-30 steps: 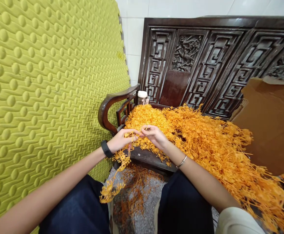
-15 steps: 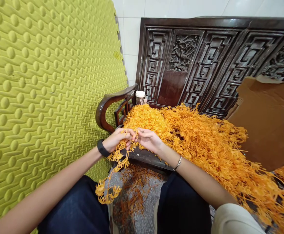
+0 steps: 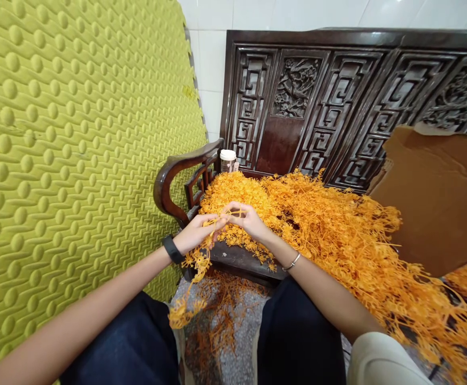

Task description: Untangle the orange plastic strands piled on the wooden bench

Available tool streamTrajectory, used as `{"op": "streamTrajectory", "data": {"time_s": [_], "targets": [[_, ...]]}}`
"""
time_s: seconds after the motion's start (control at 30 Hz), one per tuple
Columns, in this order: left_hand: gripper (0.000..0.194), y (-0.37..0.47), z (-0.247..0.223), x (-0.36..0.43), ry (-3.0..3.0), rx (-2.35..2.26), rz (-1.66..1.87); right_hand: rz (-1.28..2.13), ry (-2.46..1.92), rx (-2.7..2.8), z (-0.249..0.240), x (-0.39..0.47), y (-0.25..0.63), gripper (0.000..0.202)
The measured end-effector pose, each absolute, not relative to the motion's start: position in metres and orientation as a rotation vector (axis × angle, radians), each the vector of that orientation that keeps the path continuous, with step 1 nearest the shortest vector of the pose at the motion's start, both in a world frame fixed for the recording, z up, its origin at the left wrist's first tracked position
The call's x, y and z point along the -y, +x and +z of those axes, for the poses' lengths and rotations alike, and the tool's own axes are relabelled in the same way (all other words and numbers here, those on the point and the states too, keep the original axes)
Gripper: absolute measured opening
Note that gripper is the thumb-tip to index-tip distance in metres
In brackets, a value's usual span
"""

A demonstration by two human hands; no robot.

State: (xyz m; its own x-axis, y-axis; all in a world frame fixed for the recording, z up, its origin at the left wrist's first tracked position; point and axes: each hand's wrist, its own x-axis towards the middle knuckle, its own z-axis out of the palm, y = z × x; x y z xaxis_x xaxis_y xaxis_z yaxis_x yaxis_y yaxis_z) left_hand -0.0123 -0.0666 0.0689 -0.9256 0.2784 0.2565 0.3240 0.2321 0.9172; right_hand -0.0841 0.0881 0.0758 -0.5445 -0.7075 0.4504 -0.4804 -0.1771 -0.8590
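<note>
My left hand, with a dark band at the wrist, is closed on an orange plastic strand that hangs below it in frilly clusters. My right hand, wearing a silver bracelet, meets it fingertip to fingertip and pinches the upper part of the same strand. Both hands are just above the front edge of a dark wooden bench. Behind and to the right, a big heap of similar orange pieces covers the seat.
A lidded cup stands by the bench's armrest. Brown cardboard leans at the right against the carved backrest. Yellow-green textured matting rises on the left. Orange scraps litter the floor between my knees.
My right hand's fingers have risen and curled over the strand. The hanging end has swung slightly to the right and up. The view has shifted a little.
</note>
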Motion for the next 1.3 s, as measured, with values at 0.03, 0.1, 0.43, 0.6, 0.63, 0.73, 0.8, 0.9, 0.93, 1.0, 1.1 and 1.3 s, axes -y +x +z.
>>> {"op": "streamTrajectory", "data": {"time_s": [0.03,0.1,0.43,0.6,0.63,0.73,0.8,0.9,0.93,1.0,1.1,1.3], "targets": [[0.040,-0.014,0.068,0.067,-0.600,2.433,-1.764,-1.796,-1.437,-1.934,0.077,-0.089,-0.083,0.018],[0.037,-0.016,0.065,0.068,-0.602,2.447,-1.658,-1.772,-1.521,-2.005,0.079,-0.090,-0.082,0.018],[0.036,-0.010,0.072,0.062,-0.581,2.482,-1.901,-1.763,-1.540,-1.968,0.081,-0.091,-0.082,0.017],[0.031,-0.010,0.074,0.062,-0.653,2.425,-1.989,-1.904,-1.193,-1.606,0.078,-0.089,-0.084,0.018],[0.030,-0.010,0.074,0.062,-0.676,2.398,-2.048,-1.913,-1.140,-1.518,0.078,-0.089,-0.084,0.018],[0.028,-0.008,0.078,0.064,-0.752,2.307,-2.193,-1.917,-1.069,-1.319,0.075,-0.088,-0.082,0.018],[0.028,-0.006,0.080,0.066,-0.829,2.239,-2.242,-1.889,-1.087,-1.185,0.076,-0.089,-0.082,0.014],[0.029,-0.004,0.082,0.069,-0.977,2.177,-2.215,-1.950,-1.072,-0.893,0.080,-0.093,-0.087,0.006],[0.029,-0.003,0.082,0.070,-1.009,2.163,-2.210,-2.007,-1.054,-0.851,0.082,-0.095,-0.090,0.005],[0.027,-0.003,0.081,0.069,-0.980,2.167,-2.228,-2.142,-1.029,-1.000,0.085,-0.100,-0.098,0.006],[0.029,-0.005,0.078,0.066,-0.697,2.214,-2.275,-2.258,-0.962,-1.604,0.084,-0.107,-0.114,0.021],[0.037,-0.015,0.069,0.064,-0.309,2.154,-2.233,-2.276,-0.761,-2.328,0.073,-0.120,-0.147,0.040]]}}
